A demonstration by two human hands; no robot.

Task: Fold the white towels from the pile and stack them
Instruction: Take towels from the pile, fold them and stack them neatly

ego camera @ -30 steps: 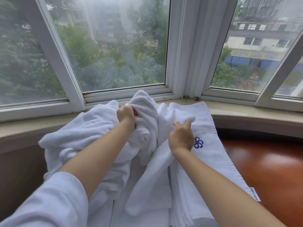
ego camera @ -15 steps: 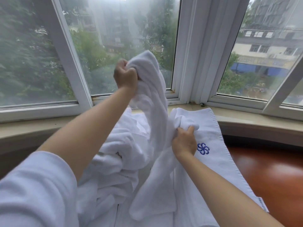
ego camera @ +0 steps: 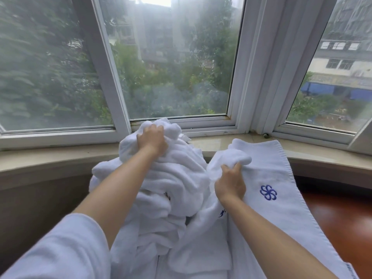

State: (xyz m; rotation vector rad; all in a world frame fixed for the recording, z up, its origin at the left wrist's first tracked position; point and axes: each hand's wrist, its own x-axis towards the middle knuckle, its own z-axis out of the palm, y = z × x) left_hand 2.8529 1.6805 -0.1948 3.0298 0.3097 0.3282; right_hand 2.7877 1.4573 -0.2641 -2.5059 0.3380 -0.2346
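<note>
A crumpled pile of white towels (ego camera: 169, 182) rises in front of me against the window sill. My left hand (ego camera: 152, 139) grips a bunched towel at the top of that pile, near the glass. My right hand (ego camera: 230, 184) clutches a fold of another white towel (ego camera: 229, 158) at the pile's right side. To the right lies a flat white towel (ego camera: 281, 208) with a blue flower emblem, spread from the sill toward me. Folded white cloth (ego camera: 201, 258) lies beneath my forearms.
A beige stone window sill (ego camera: 50, 160) curves along the bay window (ego camera: 173, 67). A small dark object (ego camera: 266, 135) sits in the sill's corner. Red-brown polished surface (ego camera: 342, 228) shows at the right.
My left hand has come down from high in front of the glass and now holds its towel bunched on top of the pile. My right hand has kept its grip.
</note>
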